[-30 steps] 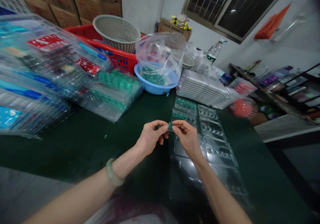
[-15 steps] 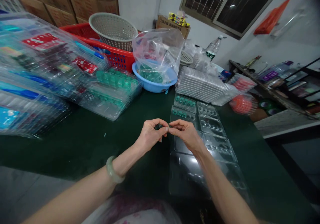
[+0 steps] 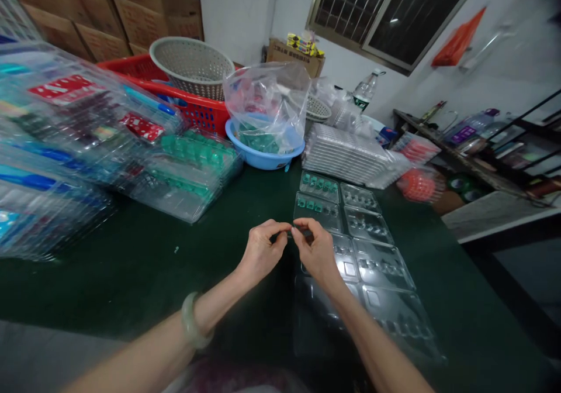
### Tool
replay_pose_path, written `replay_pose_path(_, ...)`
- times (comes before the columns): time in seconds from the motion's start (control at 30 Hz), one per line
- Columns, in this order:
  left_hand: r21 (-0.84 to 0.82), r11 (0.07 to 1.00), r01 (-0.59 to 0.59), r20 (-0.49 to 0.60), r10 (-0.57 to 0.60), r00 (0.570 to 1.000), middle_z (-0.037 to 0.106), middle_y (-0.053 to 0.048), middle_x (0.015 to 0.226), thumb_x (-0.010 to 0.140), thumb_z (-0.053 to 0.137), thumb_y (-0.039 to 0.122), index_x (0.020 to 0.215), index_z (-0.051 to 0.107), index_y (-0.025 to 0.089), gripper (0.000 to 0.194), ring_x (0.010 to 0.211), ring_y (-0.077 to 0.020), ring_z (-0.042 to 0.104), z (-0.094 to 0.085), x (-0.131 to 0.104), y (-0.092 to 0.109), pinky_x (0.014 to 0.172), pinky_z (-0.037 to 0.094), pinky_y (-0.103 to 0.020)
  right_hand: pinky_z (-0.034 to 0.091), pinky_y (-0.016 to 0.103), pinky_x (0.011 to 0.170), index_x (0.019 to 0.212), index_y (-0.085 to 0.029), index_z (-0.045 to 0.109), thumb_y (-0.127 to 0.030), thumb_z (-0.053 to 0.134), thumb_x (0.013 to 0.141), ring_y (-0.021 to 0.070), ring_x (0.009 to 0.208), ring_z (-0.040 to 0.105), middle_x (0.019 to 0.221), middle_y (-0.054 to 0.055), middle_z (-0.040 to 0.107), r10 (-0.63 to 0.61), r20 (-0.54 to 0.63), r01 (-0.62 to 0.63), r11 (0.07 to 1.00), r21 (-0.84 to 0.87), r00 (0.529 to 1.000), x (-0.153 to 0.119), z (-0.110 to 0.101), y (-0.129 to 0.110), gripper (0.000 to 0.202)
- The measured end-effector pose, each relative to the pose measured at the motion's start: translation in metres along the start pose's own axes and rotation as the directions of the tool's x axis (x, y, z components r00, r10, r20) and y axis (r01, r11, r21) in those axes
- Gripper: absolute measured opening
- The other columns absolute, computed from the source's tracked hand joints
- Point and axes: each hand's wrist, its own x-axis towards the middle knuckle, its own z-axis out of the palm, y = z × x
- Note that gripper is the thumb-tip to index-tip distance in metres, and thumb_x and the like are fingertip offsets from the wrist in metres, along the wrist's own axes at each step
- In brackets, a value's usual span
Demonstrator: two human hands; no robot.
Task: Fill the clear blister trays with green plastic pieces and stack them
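Note:
My left hand (image 3: 264,247) and my right hand (image 3: 316,251) meet fingertip to fingertip above the dark green table (image 3: 219,264). Both are closed in a pinch, and whatever lies between the fingers is too small and hidden to name. A pale green bangle (image 3: 191,321) circles the left wrist. Under and beyond the right hand, clear plastic blister trays (image 3: 380,262) lie in two columns. Small green pieces fill part of the far tray (image 3: 319,186) and part of the tray (image 3: 312,206) in front of it.
A blue basin (image 3: 265,160) holds green pieces and a clear plastic bag (image 3: 267,92). To its left are stacked blister packs (image 3: 184,197) and a red basket (image 3: 204,115) with a grey colander (image 3: 193,59). Nested clear trays (image 3: 346,156) stand behind the laid-out ones.
The fingers have shifted slightly at the pinch, and the dark green bit seen earlier in the left hand is now hidden. The whole view has moved slightly.

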Motion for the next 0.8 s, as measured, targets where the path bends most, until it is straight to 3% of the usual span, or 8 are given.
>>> replay_pose_path(0.1, -0.239, 0.943, 0.231, 0.157, -0.197, 0.968, 0.053, 0.001, 0.057, 0.075, 0.052, 0.024, 0.085, 0.065, 0.014, 0.019, 0.047, -0.0071, 0.045, 0.0, 0.0, 0.0, 0.042, 0.033, -0.018, 0.044, 0.031, 0.071, 0.098, -0.021, 0.059, -0.024, 0.048, 0.079, 0.018, 0.085, 0.053, 0.09, 0.006, 0.06, -0.088, 0.023, 0.089, 0.995, -0.043, 0.996, 0.002, -0.005, 0.002, 0.022)
replay_pose_path(0.2, -0.462, 0.736, 0.495, 0.322, -0.381, 0.867, 0.045, 0.003, 0.051, 0.074, 0.054, 0.037, 0.071, 0.06, 0.014, 0.024, 0.039, -0.0048, 0.038, 0.0, 0.002, -0.001, 0.033, 0.016, -0.017, 0.044, 0.031, 0.073, 0.1, -0.023, 0.059, -0.021, 0.047, 0.08, 0.0175, 0.083, 0.052, 0.086, 0.005, 0.06, -0.134, 0.06, 0.134, 0.991, 0.004, 0.989, 0.002, -0.008, 0.003, 0.024)
replay_pose_path(0.33, -0.588, 0.498, 0.638, 0.411, -0.495, 0.765, 0.046, 0.003, 0.055, 0.065, 0.066, 0.036, 0.065, 0.057, 0.013, 0.025, 0.04, -0.0037, 0.04, -0.002, 0.006, -0.008, 0.034, 0.014, -0.016, 0.044, 0.03, 0.069, 0.103, -0.025, 0.057, -0.024, 0.053, 0.077, 0.0157, 0.076, 0.053, 0.083, 0.003, 0.058, -0.054, 0.029, 0.051, 0.994, 0.094, 0.998, -0.003, -0.007, 0.001, 0.026)
replay_pose_path(0.43, -0.64, 0.365, 0.676, 0.482, -0.494, 0.723, 0.047, 0.001, 0.058, 0.064, 0.067, 0.032, 0.067, 0.057, 0.012, 0.022, 0.043, -0.0035, 0.041, -0.002, 0.007, -0.013, 0.034, 0.014, -0.015, 0.044, 0.029, 0.068, 0.094, -0.025, 0.061, -0.023, 0.056, 0.075, 0.0154, 0.076, 0.053, 0.08, 0.002, 0.058, -0.051, 0.059, 0.043, 0.99, 0.132, 0.997, -0.004, -0.007, -0.001, 0.02)
replay_pose_path(0.63, -0.64, 0.293, 0.71, 0.549, -0.473, 0.69, 0.042, 0.003, 0.055, 0.067, 0.065, 0.03, 0.065, 0.053, 0.012, 0.022, 0.042, -0.0035, 0.04, 0.001, 0.005, -0.015, 0.034, 0.013, -0.014, 0.043, 0.026, 0.064, 0.084, -0.023, 0.063, -0.021, 0.057, 0.073, 0.0143, 0.072, 0.054, 0.077, 0.001, 0.061, 0.008, 0.093, -0.023, 0.987, 0.159, 0.996, -0.006, -0.008, -0.004, 0.013)
replay_pose_path(0.8, -0.626, 0.34, 0.702, 0.529, -0.476, 0.702, 0.046, 0.002, 0.062, 0.07, 0.062, 0.033, 0.071, 0.056, 0.014, 0.021, 0.045, -0.004, 0.044, 0.001, 0.004, -0.011, 0.036, 0.019, -0.014, 0.043, 0.025, 0.06, 0.085, -0.022, 0.063, -0.022, 0.056, 0.073, 0.0144, 0.071, 0.056, 0.078, 0.001, 0.063, 0.025, 0.075, -0.037, 0.987, 0.159, 0.997, -0.001, -0.014, 0.006, 0.014)
